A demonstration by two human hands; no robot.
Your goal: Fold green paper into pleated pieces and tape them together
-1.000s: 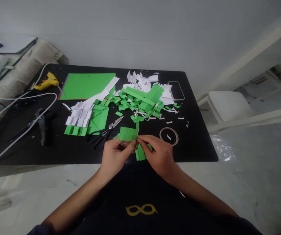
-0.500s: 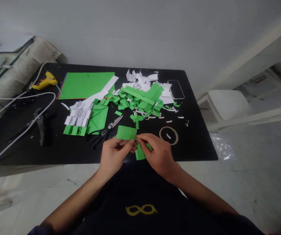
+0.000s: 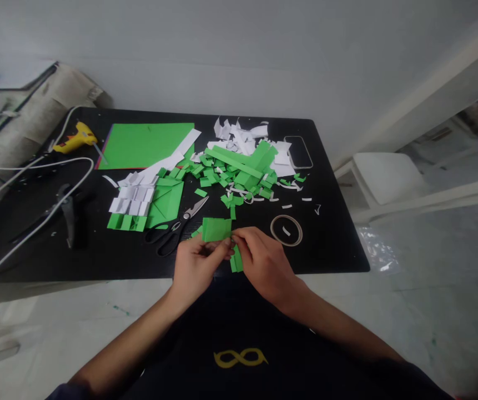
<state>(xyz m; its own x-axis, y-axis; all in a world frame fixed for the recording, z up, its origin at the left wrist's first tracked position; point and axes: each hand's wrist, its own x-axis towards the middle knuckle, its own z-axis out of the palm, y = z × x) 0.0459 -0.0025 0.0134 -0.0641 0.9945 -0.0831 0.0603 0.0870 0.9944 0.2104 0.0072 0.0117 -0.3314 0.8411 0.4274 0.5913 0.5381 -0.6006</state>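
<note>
My left hand [image 3: 195, 266] and my right hand [image 3: 261, 261] meet over the near edge of the black table [image 3: 330, 244]. Both pinch a small folded green paper piece [image 3: 216, 228], held up between the fingertips. My left fingers grip its lower edge, my right thumb and forefinger pinch its right corner. More green folded strips [image 3: 237, 260] lie under my right hand. Black-handled scissors [image 3: 176, 226] lie just left of my hands, blades pointing away.
A tape ring [image 3: 286, 230] lies right of my hands. A pile of green and white scraps [image 3: 239, 166], a green sheet [image 3: 145, 145], folded white and green pieces [image 3: 139, 205], a yellow glue gun [image 3: 74, 139], a white cable [image 3: 34, 183] and a phone [image 3: 298, 151] lie on the table. A white stool [image 3: 382, 178] stands at right.
The green piece has shifted slightly between my fingers and both hands have edged a little; everything else on the table stays put.
</note>
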